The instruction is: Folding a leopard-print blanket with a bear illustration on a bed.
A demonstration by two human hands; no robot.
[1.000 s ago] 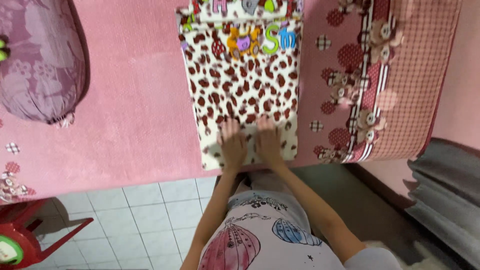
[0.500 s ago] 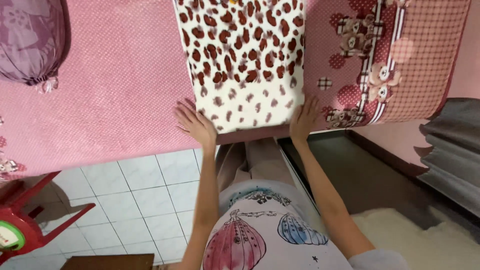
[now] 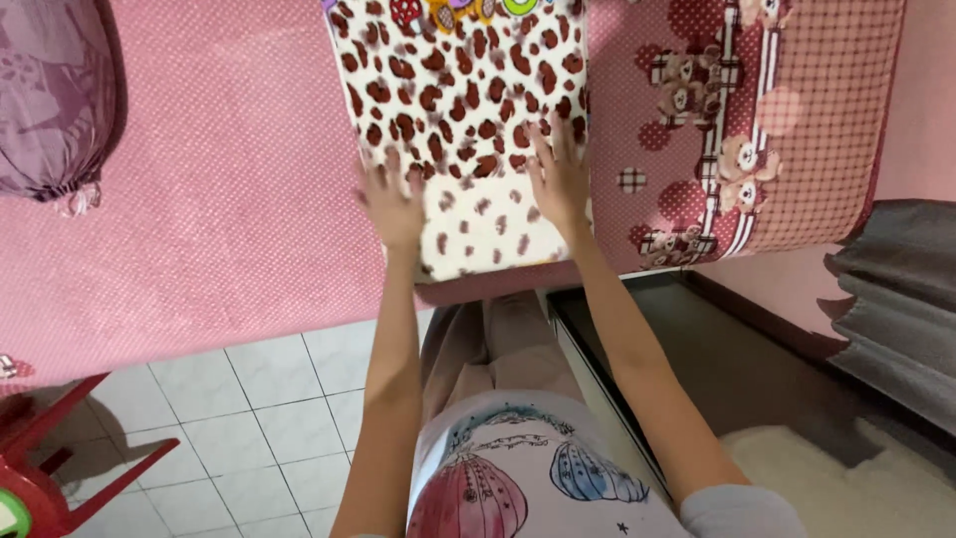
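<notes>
I see the folded cloth (image 3: 463, 130), cream with dark red-brown leopard spots and a strip of bright cartoon print at its far end, lying flat on the pink bed cover (image 3: 219, 199) and reaching from the 12 o'clock edge of the view down to the near edge of the bed. My left hand (image 3: 393, 204) lies palm down at the cloth's left border, at about 9 o'clock of the cloth, fingers spread, partly on the cloth and partly on the pink cover. My right hand (image 3: 560, 179) lies flat on the cloth near its right border, at about 3 o'clock, fingers spread and pointing toward 12. Neither hand pinches anything.

At 3 o'clock of the cloth the bed shows a red patterned sheet with teddy bears (image 3: 737, 149). At 10 o'clock a purple bolster (image 3: 50, 100) rests on the pink cover. At 7 o'clock lie white floor tiles (image 3: 269, 418) and, in the corner, a red stool (image 3: 50, 468). A grey folded fabric (image 3: 896, 299) sits at 4 o'clock.
</notes>
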